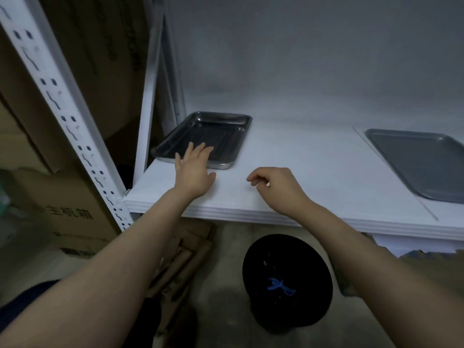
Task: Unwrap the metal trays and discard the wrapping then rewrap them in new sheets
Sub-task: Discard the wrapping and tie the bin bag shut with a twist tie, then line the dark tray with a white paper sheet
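A bare shiny metal tray (221, 126) lies at the back left of a stack of white sheets (301, 167) on the shelf. My left hand (194, 169) reaches over its near rim with straight, spread fingers; whether they touch it is unclear. My right hand (276, 187) hovers over the sheets near the front edge, its fingers loosely curled and holding nothing. A second, flatter grey tray (421, 162) lies unwrapped on the right.
A black bin (288, 285) with a blue scrap inside stands on the floor under the shelf edge. A white perforated rack post (65, 114) rises at the left. Cardboard boxes (57, 197) fill the left side, and flattened cardboard lies on the floor.
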